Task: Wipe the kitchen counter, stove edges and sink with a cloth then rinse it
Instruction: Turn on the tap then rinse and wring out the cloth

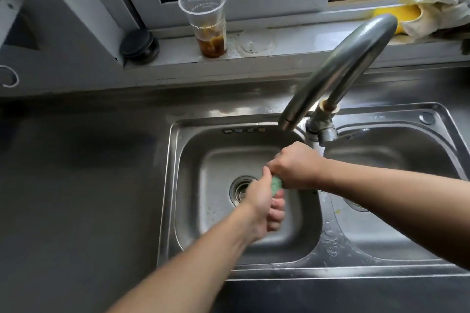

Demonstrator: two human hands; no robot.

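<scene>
— Over the left basin of the sink (175,185), where is the cloth?
— The green cloth (276,184) is bunched between both hands. The left hand (264,207) is closed around its lower end, fingers curled under; the right hand (295,165) is clenched on its upper end, knuckles up. The two fists touch, just right of the drain (240,189).
— How much of the cloth shows?
— Only a small green patch between the fists; the rest is buried in the grips, so its shape is hard to tell.
— And the faucet (338,68)?
— Its spout arches above the hands. I cannot tell whether water is running. The right basin is partly hidden by the right forearm, and the table (76,185) to the left is dim.
</scene>
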